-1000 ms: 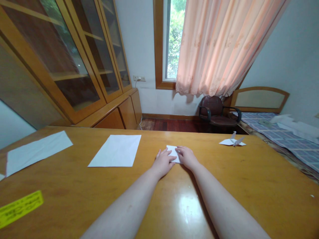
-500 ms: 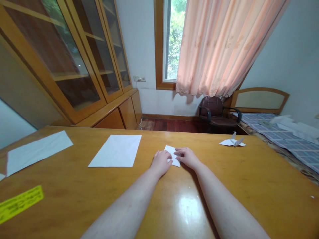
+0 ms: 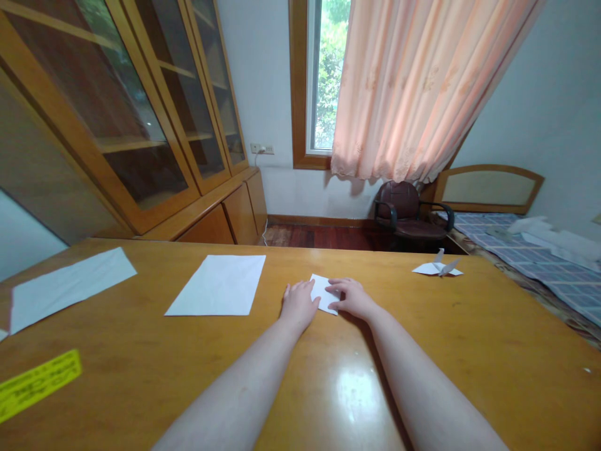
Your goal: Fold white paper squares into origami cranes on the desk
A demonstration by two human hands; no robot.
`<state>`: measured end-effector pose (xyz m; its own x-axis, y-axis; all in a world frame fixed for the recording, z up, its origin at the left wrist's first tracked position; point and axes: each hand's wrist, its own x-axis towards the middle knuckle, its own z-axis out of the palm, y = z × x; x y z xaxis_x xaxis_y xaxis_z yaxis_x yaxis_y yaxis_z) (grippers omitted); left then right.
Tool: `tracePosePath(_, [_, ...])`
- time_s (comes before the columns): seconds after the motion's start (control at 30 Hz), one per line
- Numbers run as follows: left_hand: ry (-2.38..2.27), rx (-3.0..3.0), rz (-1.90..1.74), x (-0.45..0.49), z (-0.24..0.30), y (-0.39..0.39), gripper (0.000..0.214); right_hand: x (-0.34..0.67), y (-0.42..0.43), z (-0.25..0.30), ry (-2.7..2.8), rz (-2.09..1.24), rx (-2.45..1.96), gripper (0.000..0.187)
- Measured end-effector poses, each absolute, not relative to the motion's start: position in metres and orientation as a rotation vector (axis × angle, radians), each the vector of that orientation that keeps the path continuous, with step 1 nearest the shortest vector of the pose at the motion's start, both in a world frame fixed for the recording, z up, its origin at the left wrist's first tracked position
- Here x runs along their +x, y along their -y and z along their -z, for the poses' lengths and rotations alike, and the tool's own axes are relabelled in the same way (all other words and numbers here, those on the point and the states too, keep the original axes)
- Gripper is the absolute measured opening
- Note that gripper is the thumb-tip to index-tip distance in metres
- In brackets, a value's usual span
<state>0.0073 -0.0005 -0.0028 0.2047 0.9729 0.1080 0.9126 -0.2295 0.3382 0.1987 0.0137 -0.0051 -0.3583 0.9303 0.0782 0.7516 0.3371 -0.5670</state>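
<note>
A small folded white paper (image 3: 323, 291) lies on the wooden table (image 3: 300, 388) just beyond my hands. My left hand (image 3: 298, 304) rests flat at its left edge, fingers stretched forward and touching it. My right hand (image 3: 351, 296) lies on its right side, fingers pressing down on the paper. Part of the paper is hidden under both hands.
A full white sheet (image 3: 216, 284) lies to the left, another sheet (image 3: 66, 287) at the far left, and a yellow label (image 3: 37, 384) near the front left. A folded paper crane (image 3: 439, 267) sits at the right. A chair (image 3: 407, 212), bed (image 3: 539, 263) and glass cabinets (image 3: 141, 119) stand beyond.
Both hands have shifted slightly left with the folded paper, which has turned a little under them. My left fingers have moved off its top to its left edge.
</note>
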Motion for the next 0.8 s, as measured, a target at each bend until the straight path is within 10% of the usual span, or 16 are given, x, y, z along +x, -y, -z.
tracePosePath(0.8, [-1.288, 2.079, -0.778, 0.0080, -0.0023, 0.0056, 0.055, 0.1959, -0.0116, 0.0016, 2.220, -0.593, -1.475, 0.030])
